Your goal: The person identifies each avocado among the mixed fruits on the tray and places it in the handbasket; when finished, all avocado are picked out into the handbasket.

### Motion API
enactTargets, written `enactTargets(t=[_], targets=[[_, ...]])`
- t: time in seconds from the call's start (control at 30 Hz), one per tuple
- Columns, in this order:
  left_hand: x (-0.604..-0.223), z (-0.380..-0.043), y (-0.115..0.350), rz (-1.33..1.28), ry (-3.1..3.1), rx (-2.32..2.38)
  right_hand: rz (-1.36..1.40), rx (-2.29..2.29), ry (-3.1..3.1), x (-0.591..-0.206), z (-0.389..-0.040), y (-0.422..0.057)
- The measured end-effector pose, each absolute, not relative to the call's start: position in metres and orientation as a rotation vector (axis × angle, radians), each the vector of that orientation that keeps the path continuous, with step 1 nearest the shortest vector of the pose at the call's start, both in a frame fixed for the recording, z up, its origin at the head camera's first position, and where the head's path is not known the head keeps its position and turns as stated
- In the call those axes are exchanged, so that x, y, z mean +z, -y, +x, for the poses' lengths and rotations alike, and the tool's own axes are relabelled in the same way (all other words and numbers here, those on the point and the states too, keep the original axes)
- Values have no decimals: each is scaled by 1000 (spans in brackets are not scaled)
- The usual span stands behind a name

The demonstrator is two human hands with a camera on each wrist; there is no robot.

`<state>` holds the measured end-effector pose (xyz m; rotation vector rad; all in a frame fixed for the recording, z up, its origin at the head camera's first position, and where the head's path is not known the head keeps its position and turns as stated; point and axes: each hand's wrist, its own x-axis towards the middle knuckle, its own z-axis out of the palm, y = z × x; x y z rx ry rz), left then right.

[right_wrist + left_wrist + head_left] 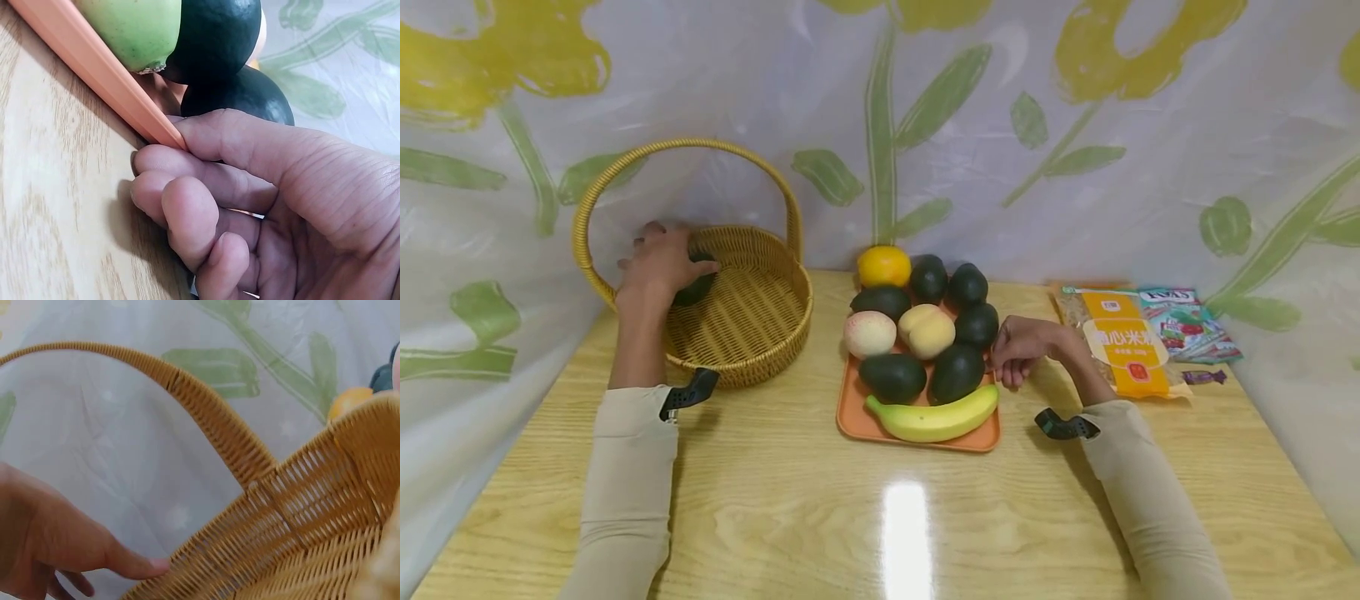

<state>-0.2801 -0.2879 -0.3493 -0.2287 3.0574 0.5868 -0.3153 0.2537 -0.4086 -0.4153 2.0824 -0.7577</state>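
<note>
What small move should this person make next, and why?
Probably lift the left hand clear of the basket: a dark green fruit lies inside it, while more fruit sits on the orange tray that the right hand pinches.

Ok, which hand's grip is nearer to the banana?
Right. The right grip pinches the rim of the tray close to one end of the banana; the left grip is at the basket, farther left.

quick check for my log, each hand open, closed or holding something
Left hand: over a dark green fruit in the basket; grip cannot be told.
Right hand: closed, pinching the orange tray by its rim.
</note>
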Motion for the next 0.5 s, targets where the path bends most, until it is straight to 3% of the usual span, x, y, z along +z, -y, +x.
enactTargets(t=[0.5], targets=[[-308, -263, 233, 246, -3076, 533, -415, -748, -2090, -414, -317, -256]])
